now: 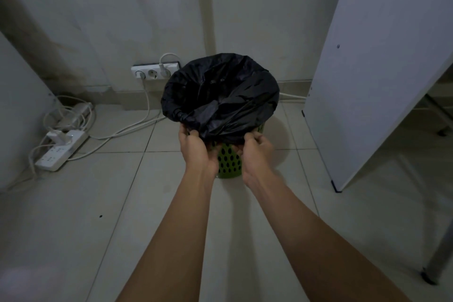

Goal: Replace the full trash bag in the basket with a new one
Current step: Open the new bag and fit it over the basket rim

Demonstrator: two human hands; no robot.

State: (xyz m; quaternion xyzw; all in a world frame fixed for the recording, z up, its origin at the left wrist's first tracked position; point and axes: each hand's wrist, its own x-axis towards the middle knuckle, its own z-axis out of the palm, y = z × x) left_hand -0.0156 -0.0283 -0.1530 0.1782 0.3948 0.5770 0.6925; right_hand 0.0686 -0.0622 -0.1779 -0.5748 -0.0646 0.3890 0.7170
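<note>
A green perforated basket (pixel 228 163) stands on the tiled floor (pixel 98 203) near the far wall. A black bag (pixel 220 91) lines it, with the mouth folded out and down over the rim all the way round. The film sags into the middle, and the picture does not show what lies inside or how much.

Both hands are at the near edge of the bag. The left hand (pixel 195 148) has its fingers (pixel 193 133) curled onto the hem just below a small knot (pixel 180 115) that takes up slack in the mouth. The right hand (pixel 257 148) pinches the hem a little further right, its fingers (pixel 253 136) bunched on the film. Both hold the bag rather than the basket.

The bag looks like thin, soft, slick plastic, creased and glossy. It will probably stretch and tear if pulled from one spot. The best hold seems to be the folded hem, with a gathered bunch of film in each hand rather than a single layer. Working round the rim should free it evenly. The basket appears light and may lift with the bag unless steadied.

Power strips (pixel 61 152) and cables lie on the floor to the left, a wall socket (pixel 154 72) sits behind the basket, and a white panel (pixel 380 68) stands at the right.
</note>
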